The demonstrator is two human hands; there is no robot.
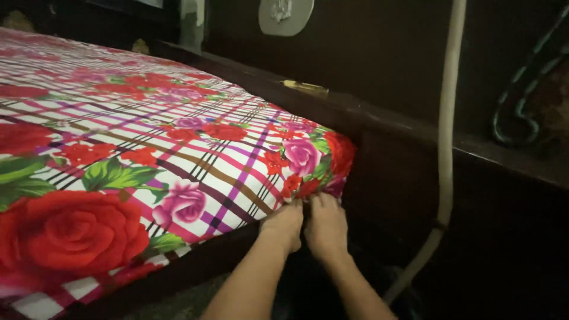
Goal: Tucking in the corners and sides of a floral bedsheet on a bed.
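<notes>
A bedsheet (pixel 148 136) with red and pink roses on a plaid pattern covers a mattress. Both my hands are at the mattress's near right corner, side by side and touching. My left hand (pixel 285 224) pinches the sheet's lower edge just under the corner. My right hand (pixel 325 224) grips the same edge beside it, fingers curled into the fabric. The fingertips of both hands are partly hidden in the folds. My forearms reach up from the bottom of the view.
A dark wooden bed frame (pixel 379 124) runs along the far side and foot of the mattress. A pale hose or pipe (pixel 446 148) hangs down at the right. A small brass-coloured object (pixel 305 87) lies on the frame's ledge. The surroundings are dim.
</notes>
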